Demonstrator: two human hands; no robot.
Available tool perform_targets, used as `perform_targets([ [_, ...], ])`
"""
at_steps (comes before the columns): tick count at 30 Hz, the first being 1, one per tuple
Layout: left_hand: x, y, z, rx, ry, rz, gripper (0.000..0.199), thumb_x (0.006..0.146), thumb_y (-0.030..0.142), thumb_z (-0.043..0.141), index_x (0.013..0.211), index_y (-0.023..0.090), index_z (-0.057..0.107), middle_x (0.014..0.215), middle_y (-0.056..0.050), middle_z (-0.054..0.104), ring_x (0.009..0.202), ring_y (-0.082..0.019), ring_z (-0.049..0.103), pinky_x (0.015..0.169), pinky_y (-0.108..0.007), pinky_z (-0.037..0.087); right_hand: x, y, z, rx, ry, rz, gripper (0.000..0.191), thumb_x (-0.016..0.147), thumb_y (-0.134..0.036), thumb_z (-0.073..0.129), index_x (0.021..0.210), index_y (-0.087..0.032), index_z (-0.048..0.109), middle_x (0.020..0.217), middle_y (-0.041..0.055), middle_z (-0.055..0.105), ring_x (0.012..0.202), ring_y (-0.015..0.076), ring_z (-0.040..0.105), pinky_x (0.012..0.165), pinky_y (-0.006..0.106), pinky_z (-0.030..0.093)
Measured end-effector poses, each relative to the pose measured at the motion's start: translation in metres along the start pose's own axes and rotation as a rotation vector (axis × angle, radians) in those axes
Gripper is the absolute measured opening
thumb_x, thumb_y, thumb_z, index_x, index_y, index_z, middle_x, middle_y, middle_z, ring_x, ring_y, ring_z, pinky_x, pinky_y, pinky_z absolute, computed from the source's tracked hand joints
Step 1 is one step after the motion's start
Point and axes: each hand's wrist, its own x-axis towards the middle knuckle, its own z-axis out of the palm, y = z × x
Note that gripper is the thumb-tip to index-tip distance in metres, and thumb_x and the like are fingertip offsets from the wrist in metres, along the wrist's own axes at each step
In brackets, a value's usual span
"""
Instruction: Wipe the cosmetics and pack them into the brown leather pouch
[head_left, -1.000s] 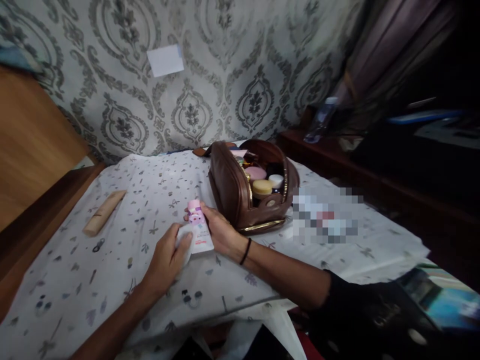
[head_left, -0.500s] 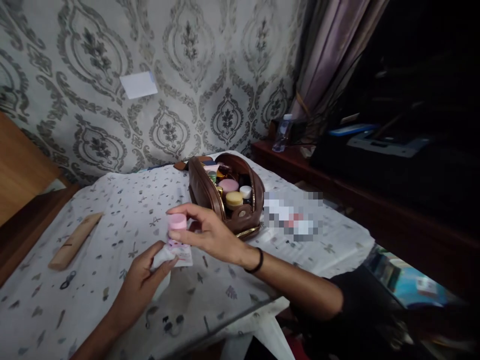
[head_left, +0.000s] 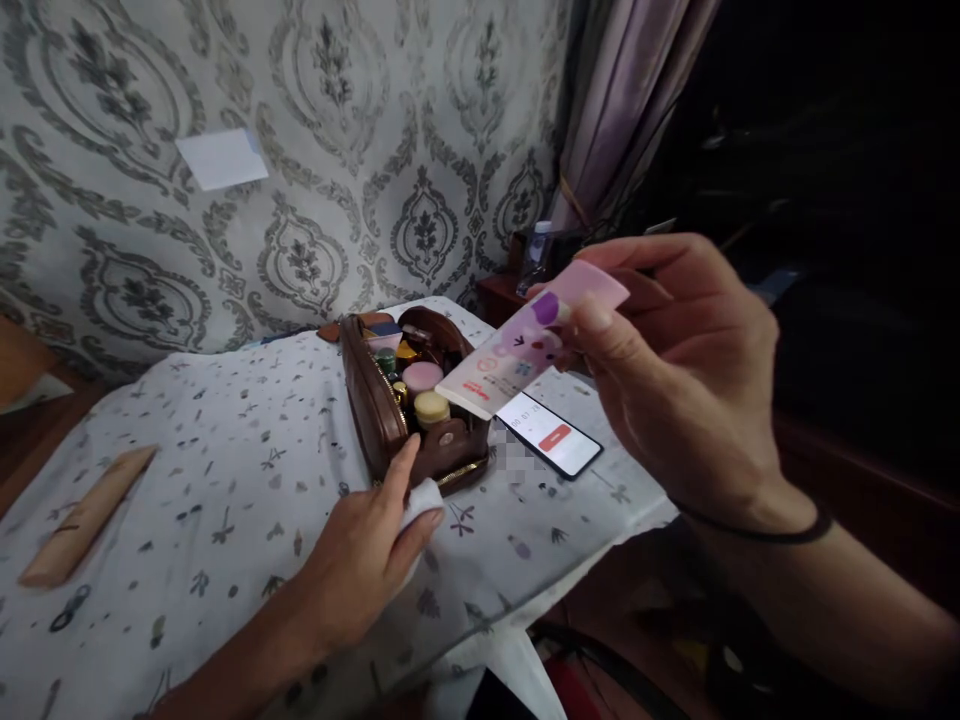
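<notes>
My right hand (head_left: 675,370) is raised near the camera, with thumb and fingers pinched on the pink capped end of a small squeeze tube (head_left: 510,355) with purple and red print. The tube tilts, its flat white end hanging over the right side of a brown leather cosmetic bag (head_left: 360,400). The bag lies unzipped, with a yellow-lidded jar (head_left: 432,408), a pink round lid (head_left: 422,377) and other small containers inside. At the bag's front, my left hand (head_left: 360,560) holds a crumpled white tissue (head_left: 425,500) by the thumb, its index finger extended toward the bag.
A phone (head_left: 574,455) with a lit screen lies right of the bag on the patterned white cloth (head_left: 247,570). A long tan item (head_left: 90,515) rests at the left. Behind stand a clear bottle (head_left: 535,255) on a dark red surface and a patterned wall (head_left: 315,120).
The tube has moved up and right in my right hand, toward the camera. My left hand, still with the tissue, has shifted right to the bag's front. The view has turned slightly right.
</notes>
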Motion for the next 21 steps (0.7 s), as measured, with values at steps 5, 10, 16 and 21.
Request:
perform_targets([
  [5, 0.000, -0.007, 0.008, 0.039, 0.013, 0.087, 0.049, 0.100, 0.028, 0.046, 0.148, 0.020, 0.037, 0.100, -0.008, 0.077, 0.077, -0.020, 0.074, 0.066, -0.031, 0.060, -0.005, 0.014, 0.001, -0.107, -0.042, 0.015, 0.026, 0.083, -0.031, 0.078, 0.103, -0.025, 0.063, 0.088, -0.0003, 0.069, 0.080, 0.0167, 0.068, 0.071, 0.032, 0.058],
  [10, 0.001, -0.018, 0.014, 0.117, 0.048, 0.208, 0.039, 0.103, 0.027, 0.040, 0.141, 0.018, 0.042, 0.097, -0.007, 0.078, 0.075, -0.017, 0.075, 0.065, -0.028, 0.062, -0.011, 0.031, 0.004, -0.285, -0.138, 0.002, 0.025, 0.088, -0.033, 0.072, 0.110, -0.030, 0.061, 0.103, 0.0030, 0.070, 0.092, 0.0226, 0.070, 0.077, 0.038, 0.062],
  [16, 0.007, -0.024, 0.024, 0.324, 0.208, 0.363, 0.035, 0.106, 0.027, 0.031, 0.132, 0.013, 0.049, 0.079, -0.005, 0.075, 0.058, -0.013, 0.071, 0.050, -0.021, 0.057, -0.013, 0.045, 0.000, -0.414, -0.221, -0.047, 0.026, 0.091, -0.031, 0.069, 0.115, -0.030, 0.062, 0.108, 0.0049, 0.070, 0.097, 0.0252, 0.069, 0.079, 0.038, 0.061],
  [21, 0.010, -0.028, 0.028, 0.314, 0.250, 0.422, 0.041, 0.104, 0.020, 0.040, 0.144, 0.011, 0.043, 0.080, -0.005, 0.075, 0.062, -0.013, 0.072, 0.054, -0.020, 0.059, -0.012, 0.051, -0.005, -0.394, -0.276, -0.053, 0.026, 0.090, -0.029, 0.071, 0.114, -0.029, 0.064, 0.108, 0.0035, 0.071, 0.094, 0.0227, 0.069, 0.078, 0.035, 0.060],
])
